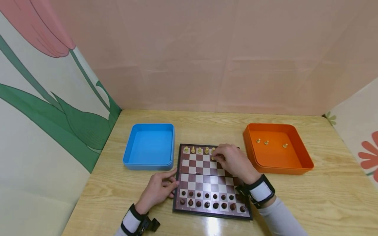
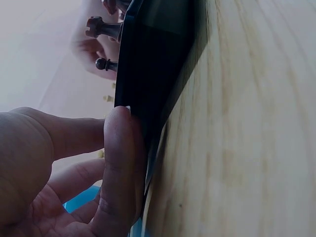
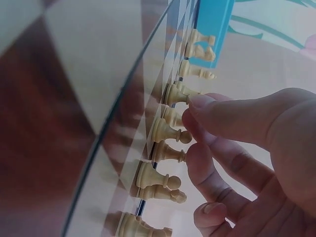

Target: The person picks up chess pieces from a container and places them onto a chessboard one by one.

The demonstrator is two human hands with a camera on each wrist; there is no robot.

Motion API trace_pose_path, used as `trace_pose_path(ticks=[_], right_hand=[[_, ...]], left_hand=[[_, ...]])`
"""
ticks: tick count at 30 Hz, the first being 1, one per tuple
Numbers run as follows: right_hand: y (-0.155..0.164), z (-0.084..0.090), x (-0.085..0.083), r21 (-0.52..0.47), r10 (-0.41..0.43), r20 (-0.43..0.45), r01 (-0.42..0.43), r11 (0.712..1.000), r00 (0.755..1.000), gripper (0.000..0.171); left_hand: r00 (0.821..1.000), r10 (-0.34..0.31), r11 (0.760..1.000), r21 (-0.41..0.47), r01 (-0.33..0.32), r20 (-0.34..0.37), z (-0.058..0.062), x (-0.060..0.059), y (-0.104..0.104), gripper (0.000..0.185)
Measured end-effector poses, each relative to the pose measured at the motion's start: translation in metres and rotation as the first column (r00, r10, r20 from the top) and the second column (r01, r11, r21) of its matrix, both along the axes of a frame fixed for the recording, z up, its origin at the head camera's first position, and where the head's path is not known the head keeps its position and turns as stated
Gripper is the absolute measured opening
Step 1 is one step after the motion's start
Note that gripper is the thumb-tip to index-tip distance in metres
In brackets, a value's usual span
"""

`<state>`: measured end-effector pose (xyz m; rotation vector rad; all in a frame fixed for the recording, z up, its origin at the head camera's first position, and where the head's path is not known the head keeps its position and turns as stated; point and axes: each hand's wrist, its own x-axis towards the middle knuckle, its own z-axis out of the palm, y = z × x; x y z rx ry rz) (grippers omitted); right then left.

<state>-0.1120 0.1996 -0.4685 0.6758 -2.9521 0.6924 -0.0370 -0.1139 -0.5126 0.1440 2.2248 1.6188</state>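
A magnetic-style chessboard (image 1: pixel 195 178) lies on the table between both hands. My left hand (image 1: pixel 157 188) rests against its left edge, and in the left wrist view the thumb (image 2: pixel 121 163) lies along the black side. My right hand (image 1: pixel 234 162) is over the far part of the board. Its thumb and index fingertip pinch the head of a cream pawn (image 3: pixel 177 94), whose base is down at the board. Other cream pieces, such as a pawn (image 3: pixel 165 131), stand close by the fingers. Dark pieces (image 1: pixel 207 204) fill the two near rows.
An orange box (image 1: pixel 298 168) at the right holds three cream pieces (image 1: pixel 266 142). At the left is a blue box (image 1: pixel 149 147) with nothing inside. The wooden table (image 1: pixel 333 196) meets a pink-covered wall behind and patterned cloth on both sides.
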Motion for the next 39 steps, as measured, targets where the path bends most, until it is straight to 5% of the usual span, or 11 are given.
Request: trace_pose_path(ticks=[11,17,32,39], right_hand=[[0.010,0.009,0.000,-0.017,-0.032,0.003,0.032,0.999,0.999,0.015],[0.030,0.021,-0.003,-0.070,-0.039,-0.064,0.035,0.997,0.997,0.015],[0.080,0.030,-0.012,-0.123,-0.162,-0.161,0.143,0.982,0.974,0.014],[0.096,0.026,-0.014,-0.138,-0.253,-0.128,0.236,0.962,0.959,0.019]], left_hand=[[1.000,-0.006,1.000,0.001,0.006,-0.002,-0.002,0.000,0.000,0.056],[1.000,-0.001,1.000,0.006,0.001,0.004,0.000,0.000,0.001,0.057],[1.000,0.007,1.000,0.019,-0.007,0.005,0.003,0.001,0.001,0.057],[1.000,0.003,1.000,0.028,-0.003,0.004,0.002,0.000,0.000,0.057]])
